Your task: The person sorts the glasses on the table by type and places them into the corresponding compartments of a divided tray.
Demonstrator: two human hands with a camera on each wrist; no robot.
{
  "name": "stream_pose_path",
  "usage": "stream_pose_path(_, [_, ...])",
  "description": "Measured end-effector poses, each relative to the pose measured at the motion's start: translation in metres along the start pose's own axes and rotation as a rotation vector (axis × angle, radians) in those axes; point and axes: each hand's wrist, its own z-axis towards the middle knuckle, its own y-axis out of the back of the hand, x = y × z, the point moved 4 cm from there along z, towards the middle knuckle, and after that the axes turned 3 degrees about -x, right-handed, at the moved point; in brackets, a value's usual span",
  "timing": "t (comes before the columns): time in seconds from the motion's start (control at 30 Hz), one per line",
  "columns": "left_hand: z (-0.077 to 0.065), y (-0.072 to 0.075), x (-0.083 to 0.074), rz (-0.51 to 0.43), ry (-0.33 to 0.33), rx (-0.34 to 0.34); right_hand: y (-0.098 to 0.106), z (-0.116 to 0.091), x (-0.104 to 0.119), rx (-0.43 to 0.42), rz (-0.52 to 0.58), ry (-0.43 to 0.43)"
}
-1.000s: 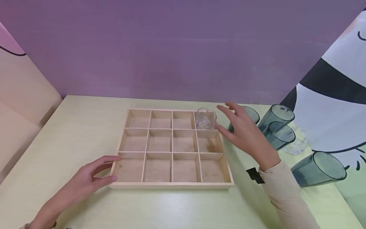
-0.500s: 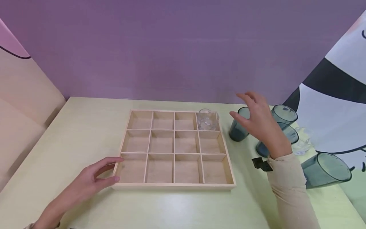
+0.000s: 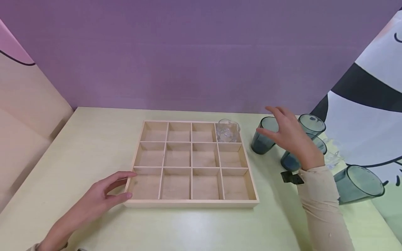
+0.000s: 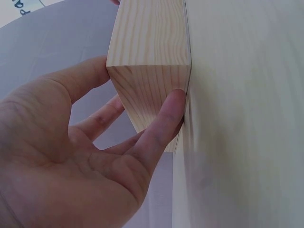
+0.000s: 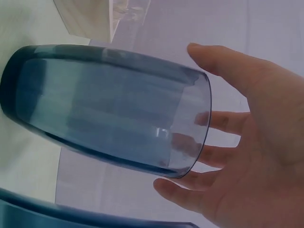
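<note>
In the head view, my left hand (image 3: 97, 198) is at the left wall of a pale wooden box (image 3: 190, 203) divided into compartments. The left wrist view has the fingers bent about the box's end (image 4: 149, 80), touching its rim and side. My right hand (image 3: 293, 137), thumb and fingers spread, is just right of a blue-grey glass tumbler (image 3: 263, 139) standing beside the box. From the right wrist, the tumbler's mouth (image 5: 190, 123) lies between thumb and fingers, some seen through the glass; contact is unclear. A clear faceted glass (image 3: 227, 131) sits in the far right compartment.
More tinted tumblers stand to the right: one at the back (image 3: 312, 123), one partly behind my wrist (image 3: 290, 160), and one by my sleeve (image 3: 358, 184). Another clear glass (image 3: 333, 158) is among them. A purple panel (image 3: 188, 62) rises behind the table.
My right hand has moved right, away from the clear glass in the box to the nearest tumbler. The left hand keeps its place on the box.
</note>
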Motion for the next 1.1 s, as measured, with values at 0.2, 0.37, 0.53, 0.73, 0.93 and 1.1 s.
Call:
stream_pose_path(0.2, [0.001, -0.001, 0.0, 0.011, -0.014, -0.004, -0.003, 0.0, -0.007, 0.074, 0.004, -0.053])
stream_pose_path(0.37, [0.001, -0.001, -0.002, 0.021, -0.019, -0.01, -0.008, 0.001, -0.012, 0.154, -0.011, -0.065])
stream_pose_path(0.53, [0.001, -0.001, -0.002, 0.027, -0.02, -0.014, -0.01, 0.002, -0.013, 0.173, -0.013, -0.047])
stream_pose_path(0.73, [0.0, 0.0, -0.001, 0.029, -0.017, -0.012, -0.011, 0.003, -0.014, 0.166, -0.019, -0.034])
stream_pose_path(0.93, [0.0, 0.0, -0.001, 0.031, -0.011, -0.012, -0.011, 0.003, -0.014, 0.168, -0.023, -0.037])
stream_pose_path(1.1, [0.0, -0.001, -0.004, 0.035, -0.033, -0.018, -0.01, 0.003, -0.014, 0.166, -0.025, -0.027])
